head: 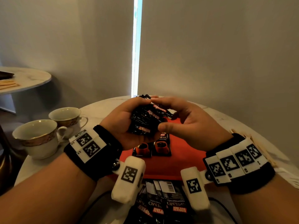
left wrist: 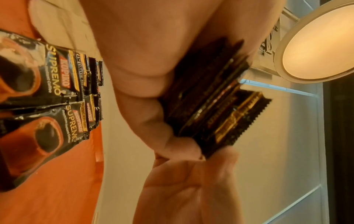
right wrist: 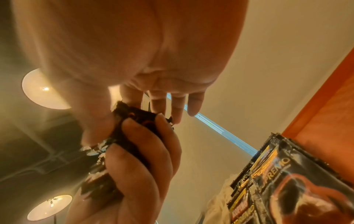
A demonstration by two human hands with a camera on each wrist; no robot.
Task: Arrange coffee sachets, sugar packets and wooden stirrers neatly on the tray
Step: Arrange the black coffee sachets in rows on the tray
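My left hand (head: 127,118) holds a stack of black Kopiko coffee sachets (head: 146,118) above the red tray (head: 184,154), fingers curled round it. The right hand (head: 176,120) pinches the same stack, index finger on its far end and thumb on its near end. The left wrist view shows the stack (left wrist: 210,106) edge-on in the palm. In the right wrist view the left fingers wrap the stack (right wrist: 134,119). Two sachets (head: 152,147) lie side by side on the tray. Wooden stirrers (head: 262,151) lie on the table at the right.
More coffee sachets (head: 161,206) lie on the table in front of the tray. Two gold-rimmed cups (head: 37,138) (head: 68,117) stand at the left. A second round table (head: 25,78) at the far left carries more stirrers. A wall stands close behind.
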